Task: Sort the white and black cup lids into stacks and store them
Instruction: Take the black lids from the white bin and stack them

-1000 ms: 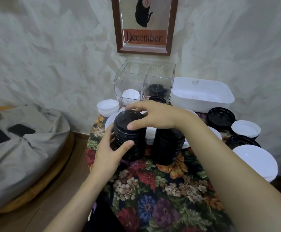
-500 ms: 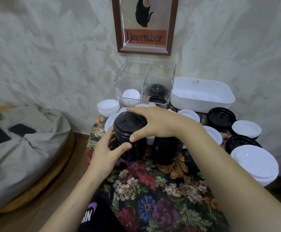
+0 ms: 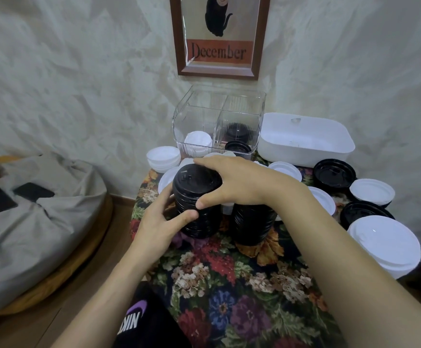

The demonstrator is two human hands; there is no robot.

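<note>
Black lid stack (image 3: 204,222): upright on the floral surface (image 3: 229,285)
Left grip (image 3: 156,227): wrapped round its lower side
Right grip (image 3: 239,184): clamped over its top, thumb in front

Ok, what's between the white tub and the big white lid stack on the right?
Head view: a black lid, a white lid pile and a second black lid lie between the white tub and the big white lid stack.
</note>
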